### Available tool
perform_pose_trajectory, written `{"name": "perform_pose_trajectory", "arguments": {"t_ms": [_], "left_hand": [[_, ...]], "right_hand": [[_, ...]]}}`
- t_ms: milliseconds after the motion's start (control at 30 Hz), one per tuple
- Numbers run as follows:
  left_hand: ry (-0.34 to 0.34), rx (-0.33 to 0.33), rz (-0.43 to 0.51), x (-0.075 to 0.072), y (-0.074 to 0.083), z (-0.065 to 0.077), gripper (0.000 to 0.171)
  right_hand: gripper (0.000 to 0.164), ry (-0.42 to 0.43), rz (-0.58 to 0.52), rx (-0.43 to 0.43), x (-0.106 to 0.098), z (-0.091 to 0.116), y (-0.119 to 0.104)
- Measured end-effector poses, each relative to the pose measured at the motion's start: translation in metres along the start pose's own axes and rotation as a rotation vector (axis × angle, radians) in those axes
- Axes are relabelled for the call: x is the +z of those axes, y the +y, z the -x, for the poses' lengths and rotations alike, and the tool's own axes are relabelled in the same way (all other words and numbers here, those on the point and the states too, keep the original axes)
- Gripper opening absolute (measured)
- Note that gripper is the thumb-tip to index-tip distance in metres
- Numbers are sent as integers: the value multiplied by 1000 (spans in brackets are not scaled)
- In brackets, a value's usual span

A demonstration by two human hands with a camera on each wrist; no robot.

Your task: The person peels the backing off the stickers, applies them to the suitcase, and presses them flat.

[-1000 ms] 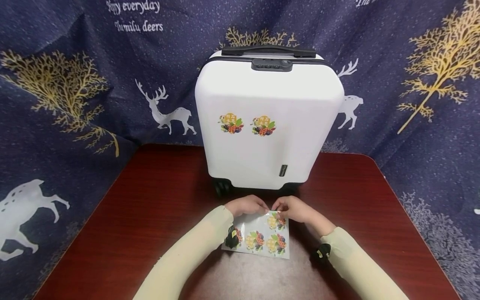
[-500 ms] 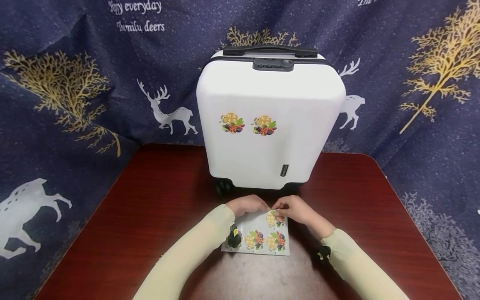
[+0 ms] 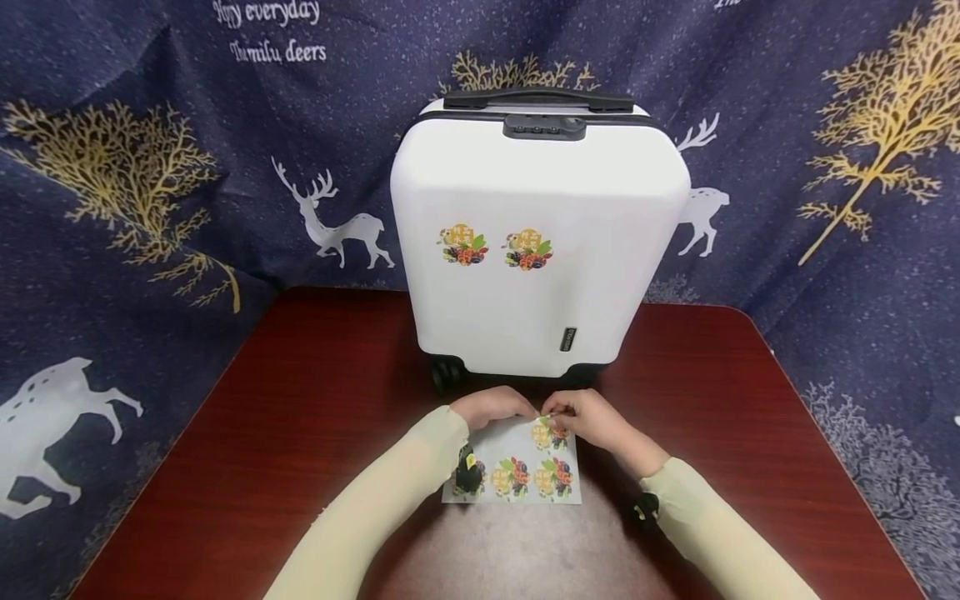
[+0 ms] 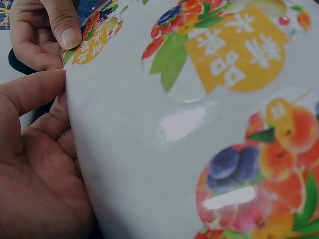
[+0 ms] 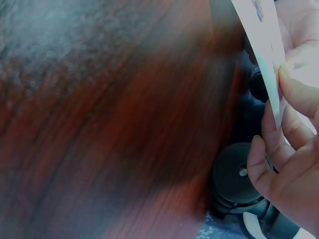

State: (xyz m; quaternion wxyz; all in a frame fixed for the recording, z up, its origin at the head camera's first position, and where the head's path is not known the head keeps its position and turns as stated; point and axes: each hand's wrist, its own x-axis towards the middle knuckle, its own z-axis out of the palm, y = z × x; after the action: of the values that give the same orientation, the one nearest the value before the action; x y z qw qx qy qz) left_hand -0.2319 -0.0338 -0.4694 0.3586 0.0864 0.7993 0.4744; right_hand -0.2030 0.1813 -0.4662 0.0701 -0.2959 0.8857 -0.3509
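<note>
A white sticker sheet (image 3: pixel 513 446) printed with fruit designs is held up by its far edge in the head view. My left hand (image 3: pixel 491 407) grips that edge near the middle. Close beside it, my right hand (image 3: pixel 588 417) pinches the edge at the upper right sticker, thumb on the printed face. The left wrist view shows the glossy sheet (image 4: pixel 124 144) bending away from the left hand (image 4: pixel 40 154), some of whose fingers are hidden behind it. In the right wrist view, the right hand (image 5: pixel 294 164) has thumb and fingers on either side of the sheet's corner.
Behind the hands stands a white suitcase (image 3: pixel 517 317) with black wheels and a top handle. Two fruit stickers, the left one (image 3: pixel 462 245) and the right one (image 3: pixel 528 249), are on its front. The dark red table (image 3: pixel 322 417) meets a blue deer-patterned cloth (image 3: pixel 225 208).
The sheet's near edge has shifted slightly up in the head view and lies more level. Both hands stay almost in place at the far edge.
</note>
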Motion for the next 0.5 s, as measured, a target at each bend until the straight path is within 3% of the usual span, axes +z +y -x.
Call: {"name": "perform_pose_trajectory", "arguments": {"t_ms": [233, 500], "left_hand": [[-12, 11, 26, 0, -1, 0, 27], [15, 20, -39, -1, -3, -3, 27]], "right_hand": [[7, 14, 60, -12, 1, 0, -2], [4, -21, 119, -9, -2, -2, -4]]}}
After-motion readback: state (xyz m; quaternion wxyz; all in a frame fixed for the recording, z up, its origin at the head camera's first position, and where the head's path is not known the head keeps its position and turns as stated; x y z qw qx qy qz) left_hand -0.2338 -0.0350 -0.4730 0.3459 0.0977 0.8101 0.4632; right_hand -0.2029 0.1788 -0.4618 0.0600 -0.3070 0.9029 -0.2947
